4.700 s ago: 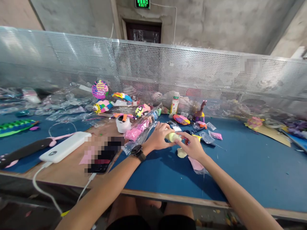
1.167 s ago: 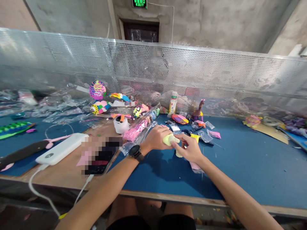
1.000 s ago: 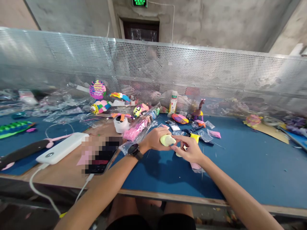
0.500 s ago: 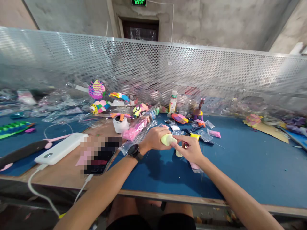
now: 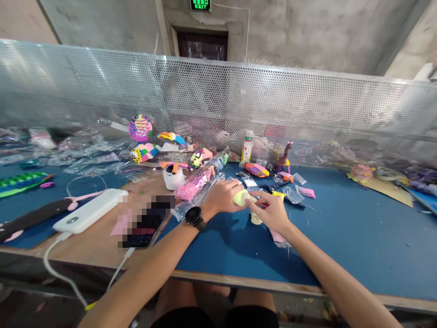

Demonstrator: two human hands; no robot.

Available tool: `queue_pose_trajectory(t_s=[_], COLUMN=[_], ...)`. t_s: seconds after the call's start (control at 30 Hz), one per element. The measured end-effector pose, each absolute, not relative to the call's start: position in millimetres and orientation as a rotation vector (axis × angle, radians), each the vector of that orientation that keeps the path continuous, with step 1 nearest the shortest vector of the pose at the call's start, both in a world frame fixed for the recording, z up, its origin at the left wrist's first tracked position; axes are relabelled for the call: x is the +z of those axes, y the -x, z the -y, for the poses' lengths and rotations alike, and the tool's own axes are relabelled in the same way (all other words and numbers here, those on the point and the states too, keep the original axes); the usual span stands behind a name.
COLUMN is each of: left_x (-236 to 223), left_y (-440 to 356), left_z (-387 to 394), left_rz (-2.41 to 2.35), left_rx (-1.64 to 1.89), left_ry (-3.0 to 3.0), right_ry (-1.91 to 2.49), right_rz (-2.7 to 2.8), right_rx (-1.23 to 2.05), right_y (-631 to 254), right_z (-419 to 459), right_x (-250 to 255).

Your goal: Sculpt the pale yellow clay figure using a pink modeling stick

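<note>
A pale yellow lump of modelling clay [image 5: 240, 197] is wrapped in the fingers of my left hand [image 5: 223, 196], above the blue table mat. My right hand [image 5: 273, 212] pinches the lump's right end between thumb and fingertips, where the clay is drawn out thinner. Under the right fingers a second pale piece [image 5: 256, 219] shows in part on the mat. Behind the right hand lie a yellow piece [image 5: 278, 195] and clear plastic packets [image 5: 293, 195]. A clear bag of pink clay [image 5: 194, 186] lies beyond my left wrist.
A white power bank [image 5: 91, 210] and a phone [image 5: 146, 228] lie at left, with cables over the table edge. Colourful clay animals [image 5: 144, 153], a white-capped bottle [image 5: 246, 146] and plastic wrappers line the back, before a perforated metal screen [image 5: 273, 100]. Tape and cardboard [image 5: 389, 189] lie at right.
My left hand has shifted slightly right with the clay lump. My right fingers have closed in on its end, which looks more drawn out. The whole view has moved a little.
</note>
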State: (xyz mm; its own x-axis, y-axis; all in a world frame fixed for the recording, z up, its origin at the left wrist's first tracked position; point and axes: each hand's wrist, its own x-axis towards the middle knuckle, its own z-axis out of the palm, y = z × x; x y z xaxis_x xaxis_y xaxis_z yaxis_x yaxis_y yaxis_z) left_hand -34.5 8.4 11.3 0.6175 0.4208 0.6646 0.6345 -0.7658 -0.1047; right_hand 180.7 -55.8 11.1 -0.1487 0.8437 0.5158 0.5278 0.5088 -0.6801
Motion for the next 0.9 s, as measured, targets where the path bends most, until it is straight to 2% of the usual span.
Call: queue_pose_trajectory(t_s=[0.53,0.9], left_x=[10.3,10.6], left_y=[32.6,32.8], left_z=[-7.8,-7.5], left_rz=[0.891,0.876], left_rx=[-0.879,-0.874], left_ry=[2.504,2.530], right_ry=[1.179,1.152], right_rz=[1.875,1.824], right_rx=[0.412,0.594], right_y=[-187.7,-185.9], right_z=[50.0,51.9], right_x=[13.2,14.7])
